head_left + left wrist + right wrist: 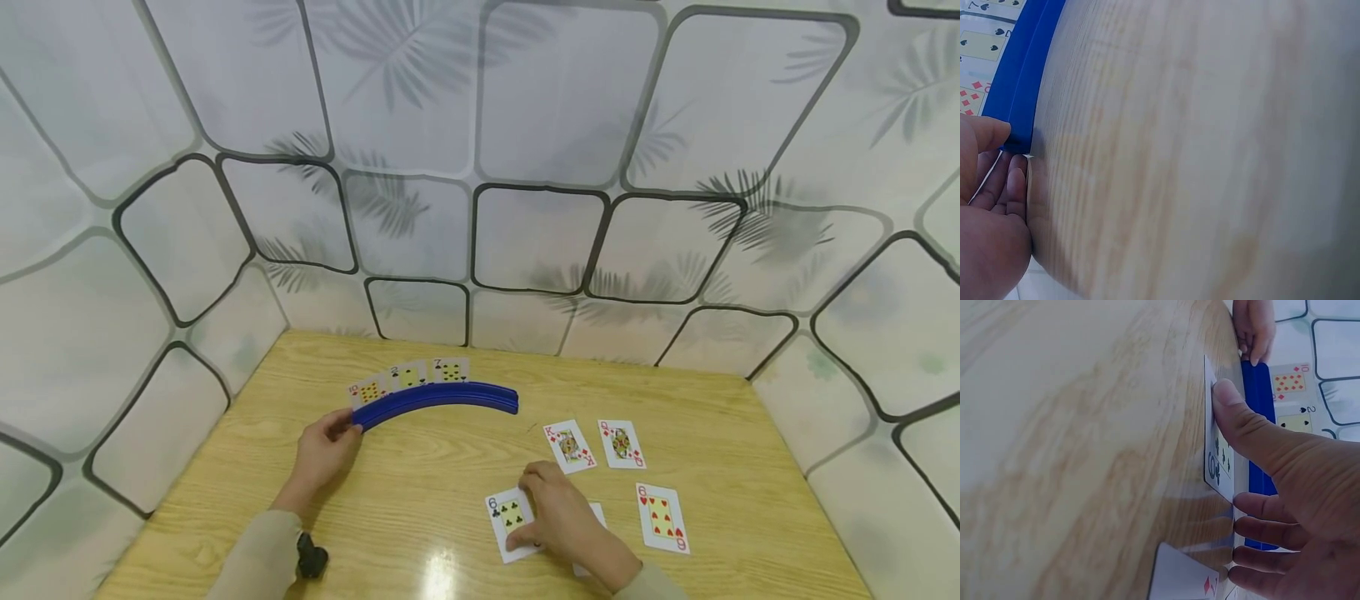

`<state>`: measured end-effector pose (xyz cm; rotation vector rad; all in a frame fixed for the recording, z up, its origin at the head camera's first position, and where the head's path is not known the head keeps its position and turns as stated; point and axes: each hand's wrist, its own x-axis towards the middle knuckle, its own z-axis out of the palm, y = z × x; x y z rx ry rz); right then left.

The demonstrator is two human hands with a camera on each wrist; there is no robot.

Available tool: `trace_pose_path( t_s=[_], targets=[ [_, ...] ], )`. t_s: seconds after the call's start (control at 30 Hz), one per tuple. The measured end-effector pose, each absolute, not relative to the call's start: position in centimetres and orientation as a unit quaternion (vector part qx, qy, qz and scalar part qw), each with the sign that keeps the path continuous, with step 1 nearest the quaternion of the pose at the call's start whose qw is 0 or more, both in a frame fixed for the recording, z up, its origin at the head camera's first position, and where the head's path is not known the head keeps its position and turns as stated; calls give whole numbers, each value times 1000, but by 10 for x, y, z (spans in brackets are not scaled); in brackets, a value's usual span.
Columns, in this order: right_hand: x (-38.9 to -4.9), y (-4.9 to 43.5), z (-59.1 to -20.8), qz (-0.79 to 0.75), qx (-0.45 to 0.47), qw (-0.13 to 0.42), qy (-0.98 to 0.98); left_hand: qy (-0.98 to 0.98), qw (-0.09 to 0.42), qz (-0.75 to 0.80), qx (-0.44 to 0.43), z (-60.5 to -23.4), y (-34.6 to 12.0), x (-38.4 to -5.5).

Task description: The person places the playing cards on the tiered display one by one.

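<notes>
A curved blue card holder [435, 395] lies on the table with a ten of diamonds [369, 391], a two of spades [408, 376] and a seven of spades [451, 370] standing in it. My left hand [324, 450] pinches the holder's left end between thumb and fingers. Nearer to me, my right hand [558, 512] is over a six of clubs [510, 512]. Its thumb rests on that card; the other fingers, spread and fairly straight, reach the table, with the index fingertip by the card's corner. Beneath the right wrist lies another card [1182, 578] with a red diamond mark, partly hidden.
To the right of my right hand, a king of diamonds [570, 447], a queen of diamonds [622, 444] and a six of hearts [663, 518] lie face up on the wooden table [420, 500]. Patterned wall covering [540, 242] encloses the table at the back and sides.
</notes>
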<state>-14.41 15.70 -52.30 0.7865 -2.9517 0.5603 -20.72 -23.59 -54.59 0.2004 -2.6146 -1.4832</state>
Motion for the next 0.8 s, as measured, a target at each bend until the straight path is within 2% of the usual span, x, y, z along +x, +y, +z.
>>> trace_pose_path(
  t_s=[0.27, 0.57, 0.67, 0.8],
  targets=[
    [-146, 154, -521, 190, 242, -3, -951, -868, 72, -487, 63, -548, -235, -209],
    [-150, 153, -516, 319, 198, -61, -925, -868, 67, -489, 64, -547, -236, -208],
    [-155, 155, -516, 347, 198, -47, -916, -868, 67, -488, 63, -547, -236, -208],
    [-165, 156, -512, 380, 200, 1, -903, -869, 64, -487, 65, -545, -236, -207]
  ],
)
